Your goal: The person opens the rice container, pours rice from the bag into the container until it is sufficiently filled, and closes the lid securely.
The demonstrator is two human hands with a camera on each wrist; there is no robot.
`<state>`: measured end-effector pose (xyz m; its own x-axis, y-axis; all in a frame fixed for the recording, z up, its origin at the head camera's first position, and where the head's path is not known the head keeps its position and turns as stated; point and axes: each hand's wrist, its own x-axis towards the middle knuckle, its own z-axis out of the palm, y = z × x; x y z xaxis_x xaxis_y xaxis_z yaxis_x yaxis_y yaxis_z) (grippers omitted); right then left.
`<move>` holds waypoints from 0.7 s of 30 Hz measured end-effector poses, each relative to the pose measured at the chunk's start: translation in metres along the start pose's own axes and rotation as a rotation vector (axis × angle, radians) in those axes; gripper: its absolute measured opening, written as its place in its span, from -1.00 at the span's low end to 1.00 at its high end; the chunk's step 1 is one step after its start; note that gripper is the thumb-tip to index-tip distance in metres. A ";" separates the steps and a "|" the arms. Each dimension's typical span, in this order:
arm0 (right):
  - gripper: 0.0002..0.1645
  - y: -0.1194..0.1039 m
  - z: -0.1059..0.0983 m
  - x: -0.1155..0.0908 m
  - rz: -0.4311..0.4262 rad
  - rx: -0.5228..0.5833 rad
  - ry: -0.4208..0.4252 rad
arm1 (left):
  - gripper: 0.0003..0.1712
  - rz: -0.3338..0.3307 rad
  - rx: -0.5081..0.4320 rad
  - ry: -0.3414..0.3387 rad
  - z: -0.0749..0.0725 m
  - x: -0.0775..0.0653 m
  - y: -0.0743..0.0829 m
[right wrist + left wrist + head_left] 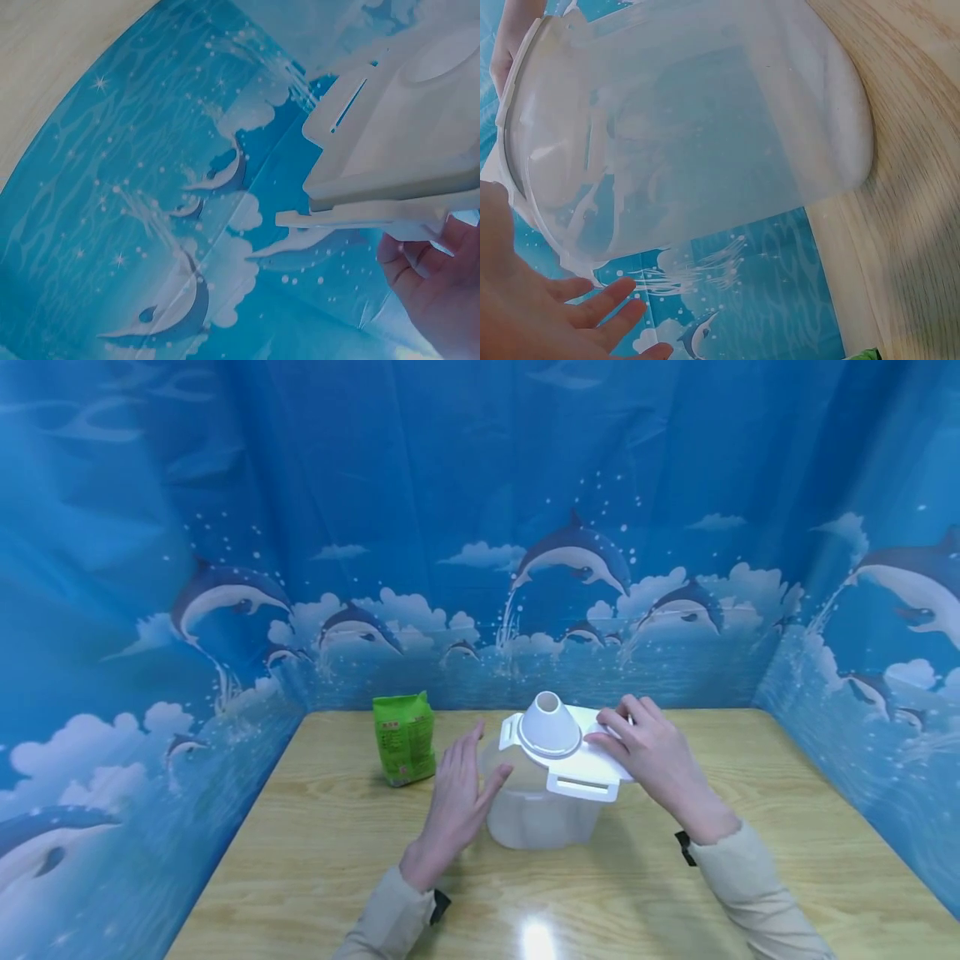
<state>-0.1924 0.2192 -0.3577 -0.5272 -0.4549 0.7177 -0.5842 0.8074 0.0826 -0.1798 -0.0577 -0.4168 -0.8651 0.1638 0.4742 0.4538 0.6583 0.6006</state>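
A translucent plastic container [540, 820] stands upright on the table, its see-through wall [705, 127] filling much of the left wrist view. Over its top is a white lid [588, 762] with a cone-shaped spout [550, 728] and slotted flaps sticking out at the sides. My right hand [651, 752] pinches the lid's right end, thumb in front and fingers curled over; the lid's edge [390, 214] meets those fingers in the right wrist view. On the container's left side, my left hand [457, 793] holds its fingers extended, thumb close to the wall.
A green printed bag [405, 739] stands behind my left hand, left of the container. The wood-grain table [315, 877] reaches back to a blue dolphin-print curtain [420, 527], which also closes off both sides.
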 end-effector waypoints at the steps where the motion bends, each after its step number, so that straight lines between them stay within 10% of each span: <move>1: -0.28 0.002 -0.002 -0.001 0.006 -0.013 0.003 | -0.17 0.000 0.001 -0.007 0.000 0.000 0.000; 15: -0.24 0.031 -0.025 -0.024 0.188 -0.092 0.124 | -0.20 0.000 0.039 -0.103 0.003 -0.002 -0.002; 21: -0.64 0.043 -0.030 -0.038 0.258 -0.122 0.121 | -0.20 -0.004 0.044 -0.110 0.003 -0.001 -0.002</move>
<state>-0.1790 0.2824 -0.3613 -0.5664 -0.1872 0.8026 -0.3586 0.9328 -0.0354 -0.1806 -0.0569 -0.4209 -0.8864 0.2386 0.3968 0.4422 0.6903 0.5726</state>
